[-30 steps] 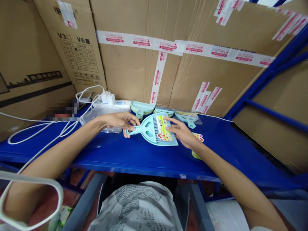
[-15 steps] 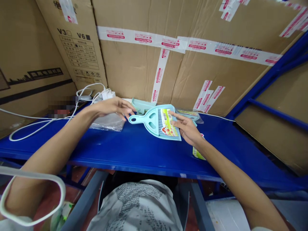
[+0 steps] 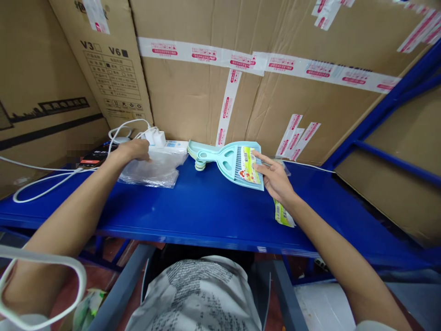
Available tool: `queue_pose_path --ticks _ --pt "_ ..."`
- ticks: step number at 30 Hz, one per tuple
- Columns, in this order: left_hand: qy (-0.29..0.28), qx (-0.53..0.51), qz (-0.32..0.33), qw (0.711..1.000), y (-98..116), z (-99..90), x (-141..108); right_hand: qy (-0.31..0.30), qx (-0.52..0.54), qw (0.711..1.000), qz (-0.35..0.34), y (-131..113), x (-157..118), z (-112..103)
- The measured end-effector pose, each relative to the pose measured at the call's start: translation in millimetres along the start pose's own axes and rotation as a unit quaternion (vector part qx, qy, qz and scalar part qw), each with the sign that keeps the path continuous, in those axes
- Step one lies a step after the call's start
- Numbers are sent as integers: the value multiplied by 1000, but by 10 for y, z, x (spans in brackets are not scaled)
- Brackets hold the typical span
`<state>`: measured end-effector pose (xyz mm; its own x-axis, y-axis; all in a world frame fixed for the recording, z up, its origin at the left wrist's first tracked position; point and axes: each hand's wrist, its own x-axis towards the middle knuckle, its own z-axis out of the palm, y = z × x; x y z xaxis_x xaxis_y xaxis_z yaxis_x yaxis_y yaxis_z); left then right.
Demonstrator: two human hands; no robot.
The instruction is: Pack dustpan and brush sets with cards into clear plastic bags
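My right hand (image 3: 275, 177) grips the right side of a light-blue dustpan (image 3: 225, 164) with a brush set in it and a printed yellow-green label (image 3: 248, 164) across it. The dustpan is held above the table, its handle pointing left. Behind it, more light-blue dustpans (image 3: 200, 149) lie stacked by the cardboard. My left hand (image 3: 136, 149) is over the clear plastic bags (image 3: 151, 172) at the left; its fingers are bent down and blurred, and whether they pinch the film cannot be made out.
Loose labels (image 3: 283, 215) lie on the blue table (image 3: 206, 207) beneath my right wrist. White cables and a plug (image 3: 156, 138) are at the back left, near a phone (image 3: 93, 157). Tall cardboard (image 3: 193, 92) stands behind, and a blue metal frame (image 3: 365, 124) rises at the right.
My left hand has moved left, away from the dustpan handle, to the plastic bags. My right hand has shifted the dustpan slightly right and toward the back.
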<state>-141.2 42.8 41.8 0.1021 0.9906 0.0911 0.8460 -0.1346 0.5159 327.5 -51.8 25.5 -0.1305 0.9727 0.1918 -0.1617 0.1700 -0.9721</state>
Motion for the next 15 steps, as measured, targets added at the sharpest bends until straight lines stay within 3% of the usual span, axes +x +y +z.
queue_pose_path --ticks 3,6,9,12,15 --pt "-9 64 -63 996 47 -74 -54 -6 -3 1000 -5 -5 0 -4" --pt "-59 46 -39 996 149 -215 -188 -10 -6 1000 -12 -7 3 -19" --pt "-96 14 78 992 381 -302 -381 -9 -1 1000 -20 -25 7 -38" --pt "-114 11 219 969 750 -212 -618 -16 -10 999 -34 -80 3 -60" --pt "-220 -35 300 928 1075 -30 -850 -23 -26 998 -59 -168 -14 -96"
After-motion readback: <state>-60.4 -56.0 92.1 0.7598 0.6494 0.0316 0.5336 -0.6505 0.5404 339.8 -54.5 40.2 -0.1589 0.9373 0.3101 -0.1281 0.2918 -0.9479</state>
